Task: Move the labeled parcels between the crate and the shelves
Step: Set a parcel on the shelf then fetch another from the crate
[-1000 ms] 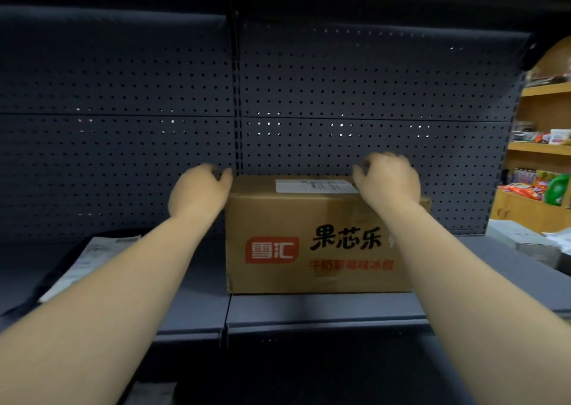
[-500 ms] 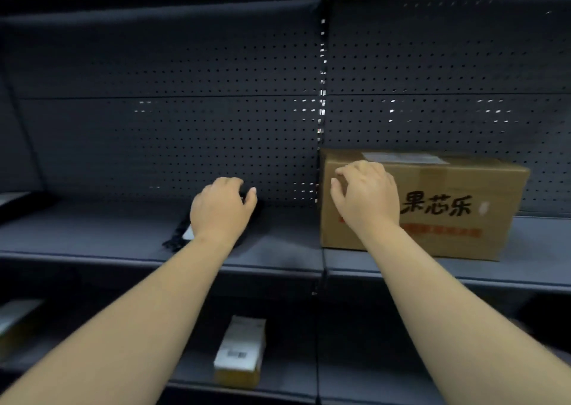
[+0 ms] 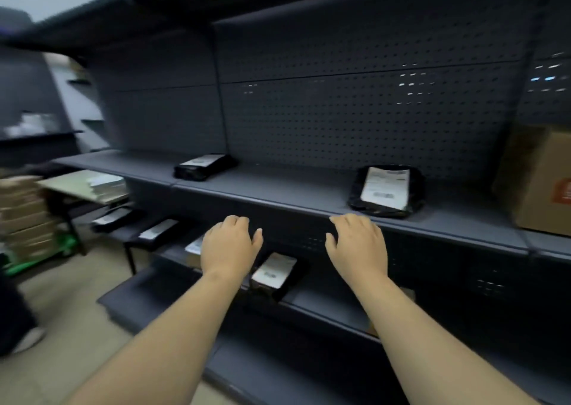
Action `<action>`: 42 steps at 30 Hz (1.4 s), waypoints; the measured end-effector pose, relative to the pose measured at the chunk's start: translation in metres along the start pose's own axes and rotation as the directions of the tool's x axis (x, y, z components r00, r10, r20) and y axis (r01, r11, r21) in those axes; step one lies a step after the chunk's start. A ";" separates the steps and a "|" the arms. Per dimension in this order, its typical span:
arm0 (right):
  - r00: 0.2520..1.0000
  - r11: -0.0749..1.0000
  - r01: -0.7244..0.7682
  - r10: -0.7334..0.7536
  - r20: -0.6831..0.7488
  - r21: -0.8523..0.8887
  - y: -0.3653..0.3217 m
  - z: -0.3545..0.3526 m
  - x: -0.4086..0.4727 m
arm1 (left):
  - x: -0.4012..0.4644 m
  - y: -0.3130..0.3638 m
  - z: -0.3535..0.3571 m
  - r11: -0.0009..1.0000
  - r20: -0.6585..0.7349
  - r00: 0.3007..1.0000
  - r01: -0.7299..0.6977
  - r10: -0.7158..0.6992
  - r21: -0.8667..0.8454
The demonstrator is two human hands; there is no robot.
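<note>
Both arms reach forward, palms down; left hand [image 3: 230,245] and right hand [image 3: 358,247] empty, fingers loosely spread, before the shelf [image 3: 278,194].

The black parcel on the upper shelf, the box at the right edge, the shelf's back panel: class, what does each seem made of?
Black parcel: probably glossy plastic film, wrinkled, with a white paper label.
Box: matt brown corrugated cardboard, seemingly.
Back panel: likely painted metal, dark grey and perforated.
</note>
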State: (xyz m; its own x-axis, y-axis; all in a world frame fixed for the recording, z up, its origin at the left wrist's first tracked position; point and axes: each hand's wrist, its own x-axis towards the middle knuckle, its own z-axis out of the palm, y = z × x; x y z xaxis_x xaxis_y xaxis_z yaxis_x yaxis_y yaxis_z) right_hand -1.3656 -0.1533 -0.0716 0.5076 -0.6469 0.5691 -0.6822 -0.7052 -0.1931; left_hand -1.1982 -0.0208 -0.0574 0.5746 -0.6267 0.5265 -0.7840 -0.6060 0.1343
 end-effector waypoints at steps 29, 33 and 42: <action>0.884 0.907 0.306 -0.384 0.268 0.290 -0.401 0.247 0.092 | 0.062 -0.408 0.022 0.859 -0.044 0.917 0.386 -0.395 0.336; 0.886 0.913 0.290 -0.370 0.279 0.288 -0.438 0.285 0.128 | 0.101 -0.454 0.038 0.855 -0.034 0.918 0.380 -0.394 0.353; 0.860 0.910 0.283 -0.381 0.340 0.303 -0.507 0.347 0.176 | 0.147 -0.536 0.075 0.847 0.006 0.904 0.399 -0.428 0.351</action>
State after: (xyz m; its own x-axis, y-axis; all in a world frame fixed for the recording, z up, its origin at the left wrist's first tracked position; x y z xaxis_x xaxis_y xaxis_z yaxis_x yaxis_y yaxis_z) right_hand -0.7480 -0.0101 -0.1512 0.8754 -0.3861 0.2908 -0.3174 -0.9129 -0.2566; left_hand -0.6763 0.1750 -0.1152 0.8561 -0.3100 0.4134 -0.3526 -0.9354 0.0287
